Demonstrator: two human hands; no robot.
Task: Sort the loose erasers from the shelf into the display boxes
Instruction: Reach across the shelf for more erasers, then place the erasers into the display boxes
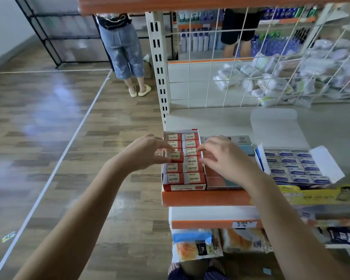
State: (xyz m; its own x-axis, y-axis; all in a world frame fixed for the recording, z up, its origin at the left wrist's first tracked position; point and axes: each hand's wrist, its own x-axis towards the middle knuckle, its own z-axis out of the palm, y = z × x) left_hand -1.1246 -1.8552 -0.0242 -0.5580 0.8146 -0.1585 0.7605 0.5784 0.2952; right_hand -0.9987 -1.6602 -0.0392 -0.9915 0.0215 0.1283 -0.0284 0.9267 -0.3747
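Head view. The red box (pixel 183 161) sits at the left front corner of the shelf (pixel 214 120), and everything else is placed from it. It holds two columns of 2B erasers and looks nearly full; every slot that shows has an eraser in it or going into it.

The left hand (pixel 144 152) is over the box's left edge, pinching one eraser (pixel 175 156) between thumb and fingertips. That eraser sits tilted and proud of its neighbours in the left column, about midway down, so it is not yet seated. The right hand (pixel 224 158) hovers just right of the box with fingers loosely curled, the fingertips (pixel 199 148) reaching onto the right column. It grips nothing that I can see; whether the tips actually press an eraser I cannot tell.

Just right of the red box is a grey box (pixel 226 164), mostly hidden under the right hand, so its fill is unclear. Further right stands a blue box (pixel 293 166) with its flaps open, packed with rows of blue-wrapped erasers.

No loose erasers show on the bare shelf behind the boxes. Judging from that, the sorting is close to done: the held eraser wants pushing flat, and the grey box wants checking. Behind the shelf's wire grid (pixel 216 57) lie bagged goods, and two people stand beyond.
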